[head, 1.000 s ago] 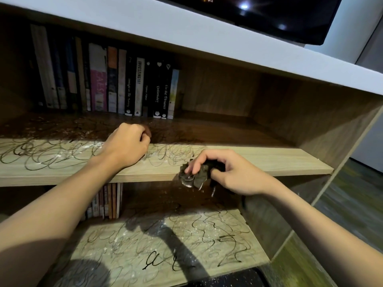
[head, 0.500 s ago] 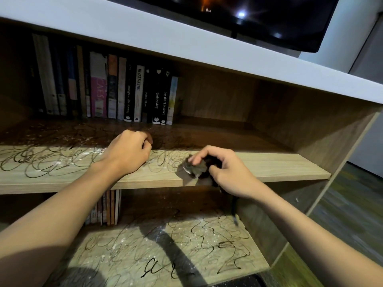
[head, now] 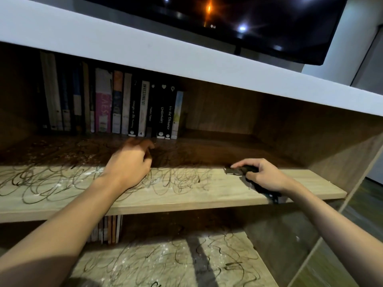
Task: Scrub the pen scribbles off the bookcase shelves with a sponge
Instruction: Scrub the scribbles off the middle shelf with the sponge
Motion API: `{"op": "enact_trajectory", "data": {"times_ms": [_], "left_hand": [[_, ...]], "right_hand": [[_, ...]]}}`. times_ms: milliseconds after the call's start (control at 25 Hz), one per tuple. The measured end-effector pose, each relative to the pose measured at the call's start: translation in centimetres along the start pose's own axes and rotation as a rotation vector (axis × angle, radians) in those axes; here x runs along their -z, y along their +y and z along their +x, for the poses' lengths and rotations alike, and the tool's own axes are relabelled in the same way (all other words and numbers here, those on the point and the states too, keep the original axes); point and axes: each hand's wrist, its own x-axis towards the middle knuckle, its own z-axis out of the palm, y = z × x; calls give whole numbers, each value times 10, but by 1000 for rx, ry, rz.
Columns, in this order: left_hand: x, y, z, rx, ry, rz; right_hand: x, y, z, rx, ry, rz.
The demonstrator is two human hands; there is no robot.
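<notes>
Now that the right hand (head: pixel 263 176) has slid its gripped dark, ragged sponge (head: pixel 238 169) rightward onto bare wood — past the looping pen scribbles (head: pixel 176 181) — the loosely curled, empty left hand (head: pixel 129 162) braces on the pale wooden shelf (head: pixel 207 195).

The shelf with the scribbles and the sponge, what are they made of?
The upper shelf looks like pale wood-grain laminate board, matte, with printed streaks. The sponge under the right hand looks dark and scratchy, perhaps scouring fibre; too blurred to be sure.
</notes>
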Motion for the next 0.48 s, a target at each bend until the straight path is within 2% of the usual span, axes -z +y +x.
{"op": "enact_trajectory", "data": {"times_ms": [120,160,240,400,480], "left_hand": [[-3,0,2,-2,9,2],[-2,0,2,-5,18,0],[-2,-1,6,-36,33,30],[-6,-5,28,-304,71,234],[-9,-7,37,-295,125,218]], "right_hand": [[-2,13,55,-252,63,-294],[-10,9,73,-284,61,-382],[-30,-5,96,-193,47,-382],[-42,-14,76,8,-12,-372],[-31,1,56,70,40,-306]]}}
